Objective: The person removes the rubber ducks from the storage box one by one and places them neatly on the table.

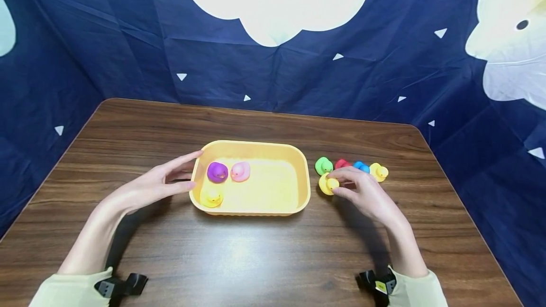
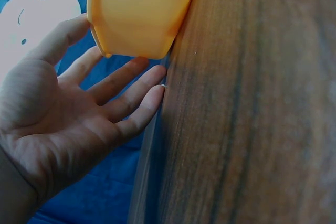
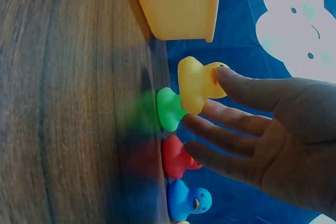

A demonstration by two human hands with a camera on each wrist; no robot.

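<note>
My right hand [image 1: 360,191] pinches a yellow rubber duck [image 3: 192,85] between thumb and fingers, lifted off the table in the right wrist view. Behind it stand a green duck [image 1: 323,166], a red duck [image 3: 176,157], a blue duck [image 3: 188,201] and another yellow duck [image 1: 378,172]. My left hand [image 1: 155,185] has its fingers spread at the left end of a yellow plastic bin [image 1: 304,181], thumb and fingertips at the rim. Inside the bin, toward its left end, are a purple duck [image 1: 217,172], a pink duck [image 1: 241,171] and a yellow duck [image 1: 212,197].
The bin sits mid-table on a dark wood-grain tabletop [image 1: 239,259]. A navy cloth [image 1: 277,79] with white clouds and triangles hangs behind the table and at its sides. Each sleeve cuff carries a black wrist camera [image 1: 121,286].
</note>
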